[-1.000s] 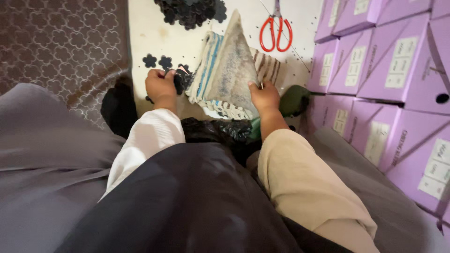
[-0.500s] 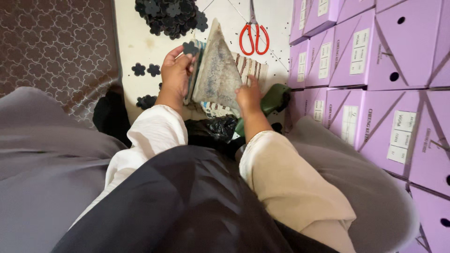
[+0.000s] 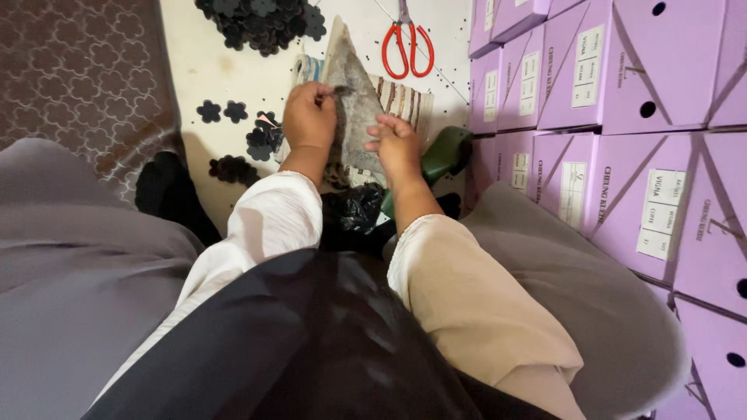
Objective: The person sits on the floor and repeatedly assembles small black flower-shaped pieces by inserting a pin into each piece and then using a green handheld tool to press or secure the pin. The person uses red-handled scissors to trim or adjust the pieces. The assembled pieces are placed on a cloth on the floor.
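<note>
Left hand [image 3: 310,117] and right hand [image 3: 397,146] both closed on folded striped cloth [image 3: 354,101], held over white board [image 3: 194,70]. Purple boxes [image 3: 615,70] wall off right side (tight); red scissors [image 3: 407,48] and black flower cutouts [image 3: 261,22] lie beyond, free room left.

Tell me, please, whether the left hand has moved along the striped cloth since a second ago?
Yes. The left hand has moved from the striped cloth's left edge toward the right hand, farther from the flower cutouts.
</note>
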`<state>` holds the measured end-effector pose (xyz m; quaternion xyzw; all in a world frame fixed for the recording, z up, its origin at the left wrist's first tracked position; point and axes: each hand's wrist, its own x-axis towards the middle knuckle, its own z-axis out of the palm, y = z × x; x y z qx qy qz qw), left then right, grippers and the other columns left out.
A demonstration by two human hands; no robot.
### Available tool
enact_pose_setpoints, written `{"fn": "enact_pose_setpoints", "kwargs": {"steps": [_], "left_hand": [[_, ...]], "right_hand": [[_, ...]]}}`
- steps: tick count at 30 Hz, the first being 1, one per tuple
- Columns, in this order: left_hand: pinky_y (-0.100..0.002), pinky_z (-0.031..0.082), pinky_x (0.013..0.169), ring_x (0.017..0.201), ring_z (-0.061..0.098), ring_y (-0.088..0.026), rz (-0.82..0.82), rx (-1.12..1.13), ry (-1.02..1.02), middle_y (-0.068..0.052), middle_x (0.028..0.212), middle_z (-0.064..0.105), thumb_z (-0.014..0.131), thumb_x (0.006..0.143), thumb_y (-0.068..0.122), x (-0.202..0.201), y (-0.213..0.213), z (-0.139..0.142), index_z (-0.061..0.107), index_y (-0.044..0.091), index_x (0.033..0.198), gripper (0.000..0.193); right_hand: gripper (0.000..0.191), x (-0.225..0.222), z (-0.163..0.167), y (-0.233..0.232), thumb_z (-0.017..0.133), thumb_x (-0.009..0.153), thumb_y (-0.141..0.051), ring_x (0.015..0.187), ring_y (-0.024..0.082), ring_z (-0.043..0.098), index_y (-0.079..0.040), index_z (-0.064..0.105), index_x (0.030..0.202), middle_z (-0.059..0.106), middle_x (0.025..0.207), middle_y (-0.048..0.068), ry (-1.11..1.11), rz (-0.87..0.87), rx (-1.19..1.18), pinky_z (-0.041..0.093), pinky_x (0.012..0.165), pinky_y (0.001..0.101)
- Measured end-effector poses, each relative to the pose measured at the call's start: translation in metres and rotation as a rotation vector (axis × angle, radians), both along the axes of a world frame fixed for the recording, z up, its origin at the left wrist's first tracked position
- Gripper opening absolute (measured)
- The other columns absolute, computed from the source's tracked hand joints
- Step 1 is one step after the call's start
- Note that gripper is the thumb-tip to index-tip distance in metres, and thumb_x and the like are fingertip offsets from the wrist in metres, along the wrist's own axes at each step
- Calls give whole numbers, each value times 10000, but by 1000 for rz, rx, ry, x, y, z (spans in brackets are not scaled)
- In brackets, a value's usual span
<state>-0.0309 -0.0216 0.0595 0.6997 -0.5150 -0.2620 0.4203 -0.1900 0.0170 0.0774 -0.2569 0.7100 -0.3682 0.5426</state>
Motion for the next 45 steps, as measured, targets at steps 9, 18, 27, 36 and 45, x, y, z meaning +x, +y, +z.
{"fn": "enact_pose_setpoints", "kwargs": {"steps": [9,18,27,36,45], "left_hand": [[-444,451,867,1091,597,-329,-224,-202,-304,-91,1120,664,782,791,102,11,-3,-19,771,182,902,137],[-419,527,887,977,651,-297,-70,-44,18,-91,1022,673,840,822,224,9,4,-46,613,88,1110,391],[-398,514,737,797,651,-242,56,107,-19,-41,870,662,918,721,297,-2,-14,-55,635,101,1013,452],[-384,537,756,811,665,-235,25,86,60,-46,910,677,889,765,292,0,-12,-57,625,95,1039,428],[-426,496,802,871,654,-255,24,31,-29,-44,945,679,886,783,280,-1,-9,-58,621,107,1060,421]], "right_hand": [[322,-11,-55,-26,628,932,-207,898,197,757,-13,628,1190,765,1053,116,-67,-83,-280,500,680,294],[332,-2,-57,-39,534,1083,-292,763,147,599,-65,704,1255,639,911,86,42,-129,-207,503,703,273],[292,11,-83,-46,622,1042,-213,869,113,636,-48,728,1259,720,1067,53,-50,42,-277,531,778,266],[186,18,-108,-43,654,1022,-127,886,158,705,17,655,1139,726,1043,102,-176,-78,-403,583,846,282],[174,21,-110,-39,641,1034,-145,863,156,711,6,634,1118,730,1049,91,-89,-39,-421,575,829,278]]}}
